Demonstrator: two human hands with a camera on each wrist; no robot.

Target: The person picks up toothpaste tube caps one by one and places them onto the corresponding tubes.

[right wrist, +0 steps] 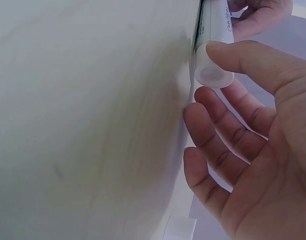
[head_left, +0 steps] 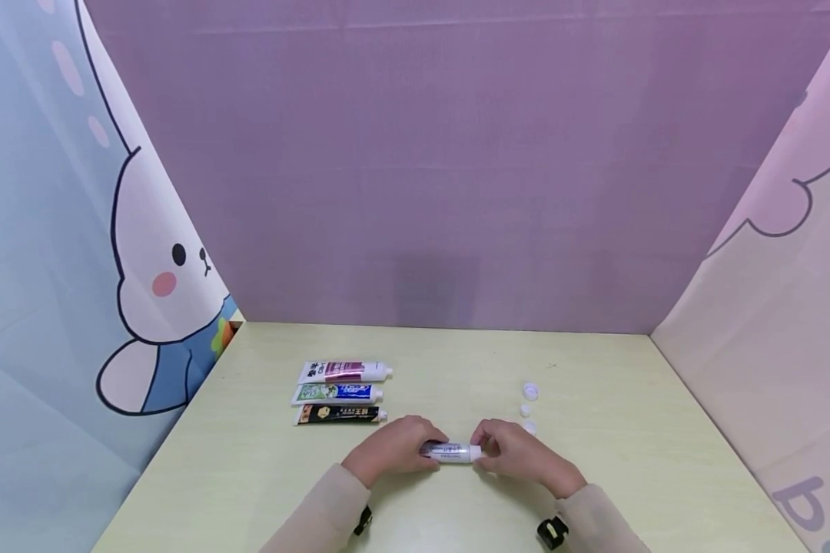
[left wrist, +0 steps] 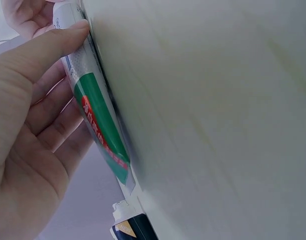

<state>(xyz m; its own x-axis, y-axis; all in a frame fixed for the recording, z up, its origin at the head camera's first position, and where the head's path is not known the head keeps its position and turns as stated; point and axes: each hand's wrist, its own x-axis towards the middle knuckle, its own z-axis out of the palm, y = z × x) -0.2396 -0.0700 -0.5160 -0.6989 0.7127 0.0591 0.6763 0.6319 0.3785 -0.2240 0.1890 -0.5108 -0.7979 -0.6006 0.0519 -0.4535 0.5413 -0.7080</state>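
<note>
A white toothpaste tube (head_left: 449,452) with a green and red band (left wrist: 105,115) lies level, close over the table, its capped end to the right. My left hand (head_left: 403,445) grips the tube body, thumb on one side and fingers on the other. At the other end, my right hand (head_left: 519,456) pinches the white cap (right wrist: 212,72) between thumb and forefinger. Its remaining fingers are loosely bent beside the cap in the right wrist view. The cap sits on the tube's end, and the left palm hides part of the tube in the head view.
Left of centre lie three uncapped tubes in a column: a white-and-maroon tube (head_left: 346,372), a green-and-blue tube (head_left: 335,394) and a black tube (head_left: 339,415). Three loose white caps, the farthest cap (head_left: 530,392) among them, stand beyond my right hand. A purple backdrop (head_left: 429,192) borders the table (head_left: 249,476).
</note>
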